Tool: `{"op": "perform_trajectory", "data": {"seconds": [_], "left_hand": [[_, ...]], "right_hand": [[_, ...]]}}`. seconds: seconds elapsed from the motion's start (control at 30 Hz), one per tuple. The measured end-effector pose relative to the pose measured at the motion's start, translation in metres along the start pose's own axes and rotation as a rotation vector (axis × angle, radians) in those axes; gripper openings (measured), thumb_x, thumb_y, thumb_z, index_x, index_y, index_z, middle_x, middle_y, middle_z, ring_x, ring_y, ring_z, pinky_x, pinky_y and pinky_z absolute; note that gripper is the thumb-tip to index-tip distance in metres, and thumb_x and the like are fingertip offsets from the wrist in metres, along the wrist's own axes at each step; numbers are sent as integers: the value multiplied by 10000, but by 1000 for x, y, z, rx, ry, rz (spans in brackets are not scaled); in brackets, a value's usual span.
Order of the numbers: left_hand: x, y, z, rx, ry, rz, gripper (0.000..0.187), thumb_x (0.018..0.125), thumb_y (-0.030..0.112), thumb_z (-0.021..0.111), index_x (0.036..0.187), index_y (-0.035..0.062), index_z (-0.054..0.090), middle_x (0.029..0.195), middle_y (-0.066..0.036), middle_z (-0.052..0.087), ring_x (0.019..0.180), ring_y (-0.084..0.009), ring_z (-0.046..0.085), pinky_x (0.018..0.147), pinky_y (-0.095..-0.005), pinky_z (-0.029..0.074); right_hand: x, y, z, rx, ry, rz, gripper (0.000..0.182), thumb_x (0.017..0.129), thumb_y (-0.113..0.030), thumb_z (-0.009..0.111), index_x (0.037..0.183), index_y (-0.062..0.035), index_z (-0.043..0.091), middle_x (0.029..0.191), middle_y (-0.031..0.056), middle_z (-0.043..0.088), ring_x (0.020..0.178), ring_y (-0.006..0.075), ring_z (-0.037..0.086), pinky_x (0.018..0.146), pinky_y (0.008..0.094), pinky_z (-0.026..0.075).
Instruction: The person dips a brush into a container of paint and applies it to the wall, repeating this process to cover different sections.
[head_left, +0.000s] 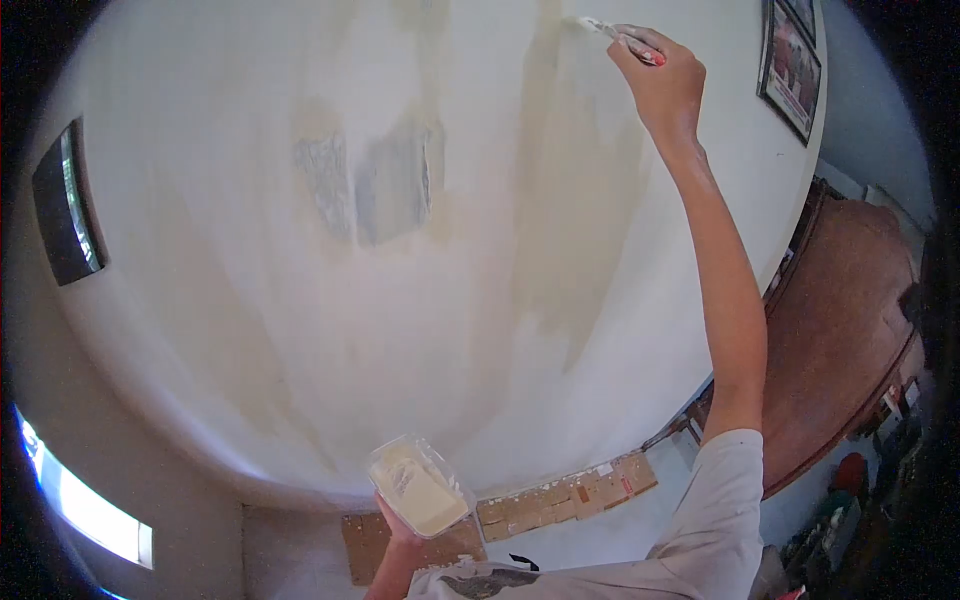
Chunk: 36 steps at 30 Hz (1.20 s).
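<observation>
My right hand (665,80) is raised to the upper part of the wall, its fingers closed round a paintbrush (598,26). The brush has a whitish tip and some red on its handle, and the tip is at the wall surface. Low in the view, my left hand (402,526) grips a clear plastic tub (462,497) from the side and below. Inside it is cream-coloured paint (428,495). The pale wall (440,340) fills most of the view, with darker beige streaks and a rough grey patch (392,190) left of centre.
A dark panel (68,205) hangs on the wall at left, and framed pictures (790,75) hang at upper right. Flattened cardboard (565,500) lies along the wall's foot. Brown furniture (840,310) stands at right. A bright window (95,510) is at lower left.
</observation>
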<state>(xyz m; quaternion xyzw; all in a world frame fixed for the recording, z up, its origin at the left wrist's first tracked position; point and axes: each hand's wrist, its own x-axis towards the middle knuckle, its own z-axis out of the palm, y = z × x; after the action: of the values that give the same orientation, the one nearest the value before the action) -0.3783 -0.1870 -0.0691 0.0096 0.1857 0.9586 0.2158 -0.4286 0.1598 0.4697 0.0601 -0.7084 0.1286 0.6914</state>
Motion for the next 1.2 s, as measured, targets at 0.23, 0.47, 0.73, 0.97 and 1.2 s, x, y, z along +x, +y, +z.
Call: {"op": "perform_trajectory", "data": {"seconds": [0.23,0.47,0.73,0.97,1.2], "left_hand": [[1,3,0,13,9,-22,716,894,669,291,1382,169,446,1301,-86,559,1158,-333,568,952,-574,468],[4,12,-7,62,-26,-96,699,909,665,265,1353,162,462,1264,-76,571,1137,-309,576,947,-539,479],[-1,11,1,89,22,-71,663,921,632,275,1329,153,484,1225,-73,592,1099,-294,599,923,-512,503],[-4,14,24,-15,10,-100,681,911,639,298,1341,141,473,1249,-98,581,1101,-323,596,922,-530,500],[-3,12,11,27,74,-97,704,901,660,295,1357,151,461,1282,-101,563,1150,-334,568,947,-557,476]], "right_hand": [[-45,20,4,-12,-144,14,245,761,-237,660,831,-2,654,631,121,558,570,265,490,594,373,433],[-101,-14,-10,-156,-735,250,219,736,-200,685,834,-4,687,599,113,565,553,193,439,569,347,426],[-19,12,19,-164,-371,-10,318,716,-298,707,667,1,611,600,187,565,561,308,555,597,411,450],[25,6,39,-157,3,-75,288,764,-312,683,856,-40,699,667,99,629,615,205,582,626,349,460],[-22,24,34,-258,-301,-66,283,780,-284,677,881,-20,677,719,183,619,655,320,597,631,395,463]]}}
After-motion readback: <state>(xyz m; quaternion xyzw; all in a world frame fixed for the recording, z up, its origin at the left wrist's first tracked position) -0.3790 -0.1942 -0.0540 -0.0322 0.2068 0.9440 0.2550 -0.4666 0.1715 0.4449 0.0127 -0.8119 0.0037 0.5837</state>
